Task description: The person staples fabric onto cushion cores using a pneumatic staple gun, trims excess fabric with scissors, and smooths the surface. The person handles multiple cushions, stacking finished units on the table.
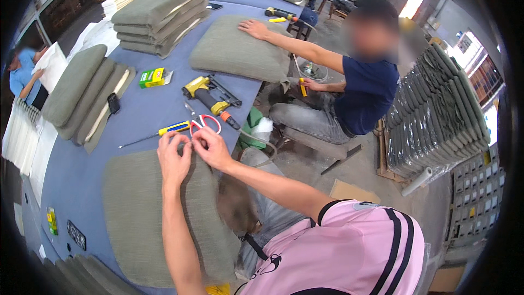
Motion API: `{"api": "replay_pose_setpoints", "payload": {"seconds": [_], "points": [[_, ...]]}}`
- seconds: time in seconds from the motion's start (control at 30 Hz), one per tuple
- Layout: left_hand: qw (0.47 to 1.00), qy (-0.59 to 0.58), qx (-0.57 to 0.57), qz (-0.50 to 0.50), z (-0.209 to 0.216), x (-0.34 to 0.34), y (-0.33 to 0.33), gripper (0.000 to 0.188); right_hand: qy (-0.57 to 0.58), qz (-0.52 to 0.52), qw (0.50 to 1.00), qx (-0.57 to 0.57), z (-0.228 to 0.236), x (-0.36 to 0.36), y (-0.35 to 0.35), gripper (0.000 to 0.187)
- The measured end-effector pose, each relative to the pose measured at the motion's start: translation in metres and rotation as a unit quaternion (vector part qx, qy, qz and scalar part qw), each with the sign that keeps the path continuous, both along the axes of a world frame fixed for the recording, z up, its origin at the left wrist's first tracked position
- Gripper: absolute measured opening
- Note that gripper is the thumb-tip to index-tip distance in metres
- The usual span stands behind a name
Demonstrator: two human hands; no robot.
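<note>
A grey-green fabric-covered cushion (136,213) lies on the blue table in front of me, with a long fold or seam running down it. At its far edge, my left hand (173,161) is closed, thumb and fingers curled together. Beside it, my right hand (214,150) also pinches, its fingertips close to the left ones. What the fingertips hold is too small and hidden to make out. Just beyond the hands lie red-and-white scissors (219,125) and a yellow-and-blue screwdriver (174,127). A yellow-and-black air stapler (204,95) rests farther on.
A green-yellow box (153,78) and stacked cushions (158,13) stand beyond on the table (155,98). To the right, a seated co-worker (365,87) has a hand on another cushion (234,49). An air hose hangs near the table edge. Wrapped cushions (431,109) are piled right.
</note>
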State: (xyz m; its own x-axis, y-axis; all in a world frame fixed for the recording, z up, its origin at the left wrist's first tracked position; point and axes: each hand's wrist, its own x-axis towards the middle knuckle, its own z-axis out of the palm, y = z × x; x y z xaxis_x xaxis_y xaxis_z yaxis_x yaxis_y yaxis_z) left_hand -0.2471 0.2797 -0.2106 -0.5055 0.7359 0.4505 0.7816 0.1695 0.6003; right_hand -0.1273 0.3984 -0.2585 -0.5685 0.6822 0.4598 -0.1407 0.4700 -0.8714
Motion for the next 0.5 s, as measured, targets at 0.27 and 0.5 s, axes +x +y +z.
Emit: {"api": "replay_pose_setpoints", "payload": {"seconds": [0.27,0.5], "points": [[0.997,0.027,-0.064,-0.042,0.012,0.006,-0.003,0.012,0.046,0.002,0.998,-0.039,0.003,0.002,0.0,0.013],[0.999,-0.032,-0.013,-0.012,0.007,0.002,-0.002,0.017,0.058,0.02,0.998,0.025,0.0,0.0,-0.001,0.012]]}}
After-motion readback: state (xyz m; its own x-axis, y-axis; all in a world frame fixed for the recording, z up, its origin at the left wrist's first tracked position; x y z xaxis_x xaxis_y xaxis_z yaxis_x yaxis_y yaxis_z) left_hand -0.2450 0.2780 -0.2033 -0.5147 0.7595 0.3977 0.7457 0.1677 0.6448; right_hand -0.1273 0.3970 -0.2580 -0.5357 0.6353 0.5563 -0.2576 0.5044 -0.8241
